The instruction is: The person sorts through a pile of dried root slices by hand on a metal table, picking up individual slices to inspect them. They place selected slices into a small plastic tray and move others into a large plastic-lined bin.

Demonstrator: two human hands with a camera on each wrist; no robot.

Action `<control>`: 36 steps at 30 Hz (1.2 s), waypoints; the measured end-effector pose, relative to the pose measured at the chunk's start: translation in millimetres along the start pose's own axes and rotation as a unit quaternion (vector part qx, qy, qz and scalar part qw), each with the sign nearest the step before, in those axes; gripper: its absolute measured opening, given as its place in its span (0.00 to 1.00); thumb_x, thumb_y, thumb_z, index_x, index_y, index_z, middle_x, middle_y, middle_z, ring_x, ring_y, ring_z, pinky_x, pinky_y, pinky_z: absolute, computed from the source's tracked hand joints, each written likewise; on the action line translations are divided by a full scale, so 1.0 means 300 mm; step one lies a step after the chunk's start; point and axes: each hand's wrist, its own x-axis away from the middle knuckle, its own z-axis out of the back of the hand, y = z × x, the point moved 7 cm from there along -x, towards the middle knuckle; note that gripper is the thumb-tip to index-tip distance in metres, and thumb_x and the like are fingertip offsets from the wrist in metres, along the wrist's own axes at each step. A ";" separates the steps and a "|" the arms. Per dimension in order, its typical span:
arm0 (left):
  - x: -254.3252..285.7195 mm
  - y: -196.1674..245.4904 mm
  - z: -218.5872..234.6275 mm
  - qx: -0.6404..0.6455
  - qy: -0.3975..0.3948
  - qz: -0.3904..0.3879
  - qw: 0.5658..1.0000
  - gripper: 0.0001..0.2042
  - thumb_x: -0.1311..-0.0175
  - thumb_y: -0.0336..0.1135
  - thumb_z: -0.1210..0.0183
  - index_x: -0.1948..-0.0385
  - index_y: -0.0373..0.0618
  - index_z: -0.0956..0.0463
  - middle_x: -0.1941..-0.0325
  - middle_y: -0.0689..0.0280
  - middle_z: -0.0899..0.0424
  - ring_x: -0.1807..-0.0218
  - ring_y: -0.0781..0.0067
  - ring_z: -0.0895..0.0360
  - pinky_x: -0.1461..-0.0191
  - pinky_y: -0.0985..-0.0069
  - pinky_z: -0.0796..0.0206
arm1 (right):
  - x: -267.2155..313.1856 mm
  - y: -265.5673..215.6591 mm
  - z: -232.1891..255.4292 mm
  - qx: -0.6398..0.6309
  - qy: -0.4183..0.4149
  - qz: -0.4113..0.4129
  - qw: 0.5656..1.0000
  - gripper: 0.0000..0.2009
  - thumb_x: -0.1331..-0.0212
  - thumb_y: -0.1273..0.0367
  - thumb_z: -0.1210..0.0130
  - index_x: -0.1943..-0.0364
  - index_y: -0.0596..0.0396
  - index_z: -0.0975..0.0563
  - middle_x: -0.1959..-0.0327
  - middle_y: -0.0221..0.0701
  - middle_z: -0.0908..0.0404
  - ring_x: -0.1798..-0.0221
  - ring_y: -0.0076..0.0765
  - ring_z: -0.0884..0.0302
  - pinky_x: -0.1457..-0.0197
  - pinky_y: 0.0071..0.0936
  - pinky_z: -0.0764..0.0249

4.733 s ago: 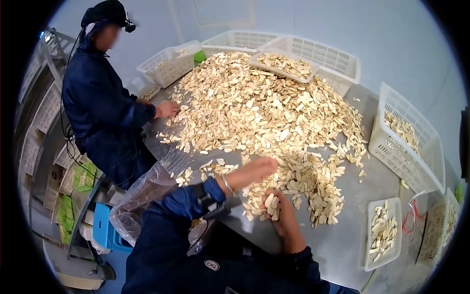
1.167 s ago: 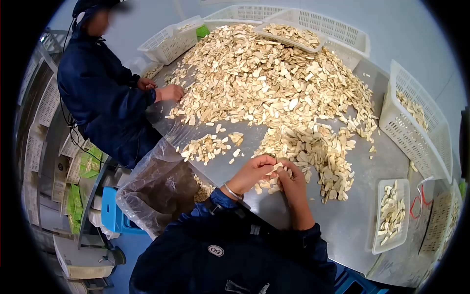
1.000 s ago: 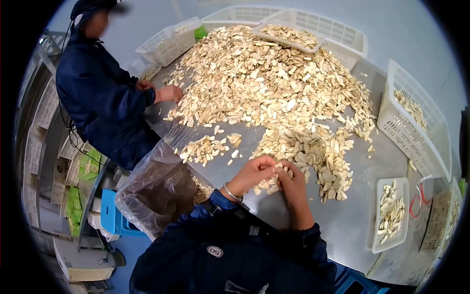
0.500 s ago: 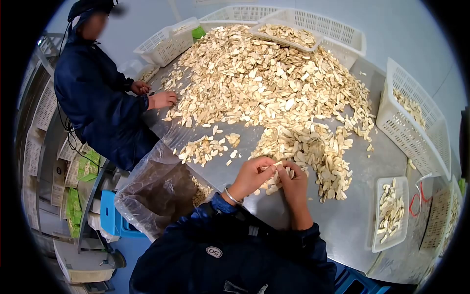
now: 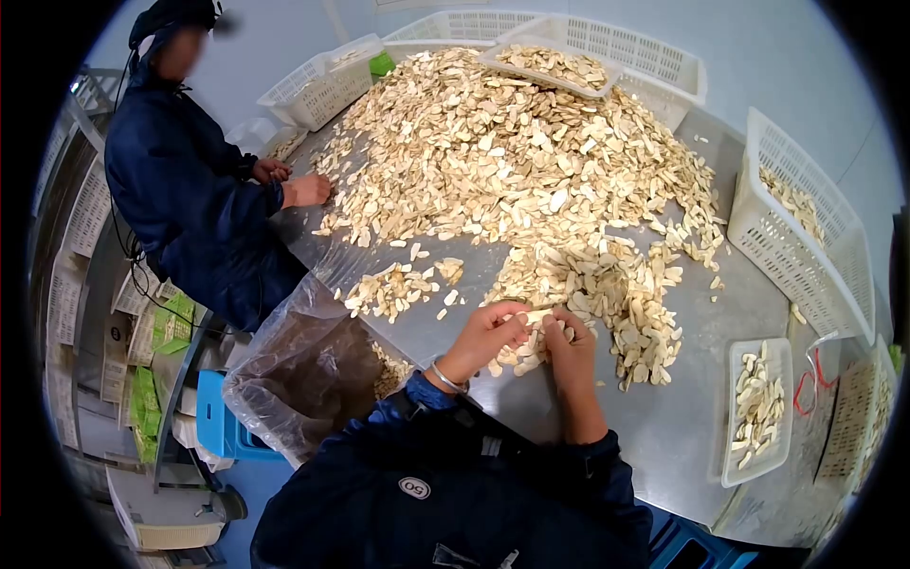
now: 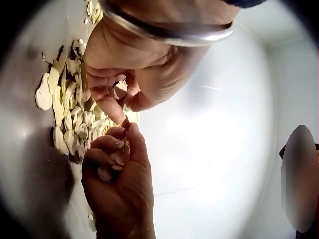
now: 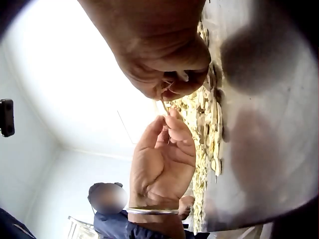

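"Head view: what's new at the fingertips?"

"Both bare hands have come together at bottom centre, and one elongated cream-coloured slice now shows more plainly between them. The left hand no longer reaches over the pale heap."

"How is each one gripping?"

"The left hand pinches one end of that slice between thumb and fingers. The right hand has its thumb and fingers on the other end. In the left wrist view, more pale pieces sit in the right hand's curled fingers."

"So what does that mean for the work?"

"I'd judge it has gone from reaching to close handling, one slice at a time. Whether the slice is being checked, bent or parted, I can't tell."

"And where is everything else?"

"The heap covers the upper middle of the grey metal table, spilling towards the hands. A small scatter of slices lies left of centre. More are in the shallow whitish plastic tray at lower right, well apart from the hands. The open clear plastic bag is at lower left."

"Any risk?"

"Perhaps the loose pieces in the right palm could slip while its fingertips work."
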 end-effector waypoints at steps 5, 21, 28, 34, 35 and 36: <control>0.021 0.049 0.020 -0.058 0.001 -0.004 0.998 0.09 0.26 0.35 0.44 0.55 0.42 0.21 0.65 0.74 0.18 0.66 0.88 0.24 0.62 0.86 0.31 | 0.000 -0.001 -0.002 -0.083 -0.004 -0.049 0.995 0.09 0.32 0.65 0.41 0.57 0.56 0.21 0.80 0.23 0.26 0.81 0.16 0.36 0.78 0.16 0.42; 0.007 0.202 0.223 -0.428 0.180 -0.253 0.849 0.05 0.38 0.27 0.41 0.63 0.44 0.19 0.66 0.62 0.17 0.63 0.64 0.21 0.60 0.69 0.29 | 0.016 -0.006 -0.016 -0.157 0.021 -0.061 0.985 0.15 0.32 0.67 0.43 0.46 0.60 0.23 0.77 0.24 0.25 0.77 0.17 0.32 0.75 0.18 0.38; -0.138 0.225 0.397 -0.580 0.176 -0.266 0.749 0.06 0.42 0.28 0.41 0.67 0.46 0.16 0.66 0.58 0.16 0.57 0.51 0.21 0.53 0.59 0.28 | 0.012 -0.018 -0.025 -0.114 -0.030 -0.062 0.991 0.09 0.31 0.65 0.44 0.56 0.57 0.21 0.78 0.23 0.26 0.78 0.17 0.33 0.76 0.17 0.39; -0.140 0.160 0.466 -0.448 0.206 -0.199 0.847 0.08 0.40 0.30 0.40 0.62 0.45 0.15 0.70 0.59 0.15 0.71 0.62 0.20 0.64 0.68 0.27 | 0.012 0.000 -0.030 -0.124 -0.035 -0.078 0.989 0.08 0.31 0.65 0.44 0.57 0.55 0.21 0.77 0.22 0.27 0.78 0.16 0.32 0.76 0.16 0.39; -0.136 0.146 0.474 -0.403 0.211 -0.165 0.875 0.08 0.38 0.30 0.40 0.61 0.44 0.15 0.71 0.60 0.15 0.73 0.66 0.20 0.65 0.70 0.27 | 0.015 0.000 -0.031 -0.128 -0.031 -0.085 0.988 0.08 0.31 0.65 0.44 0.57 0.55 0.21 0.77 0.22 0.26 0.78 0.16 0.32 0.76 0.16 0.38; -0.144 0.114 0.488 -0.355 0.199 -0.164 0.898 0.08 0.37 0.31 0.39 0.61 0.42 0.15 0.72 0.62 0.15 0.74 0.70 0.22 0.66 0.72 0.29 | 0.019 0.005 -0.031 -0.132 -0.026 -0.093 0.987 0.08 0.31 0.65 0.43 0.56 0.55 0.21 0.76 0.21 0.26 0.78 0.16 0.32 0.76 0.16 0.38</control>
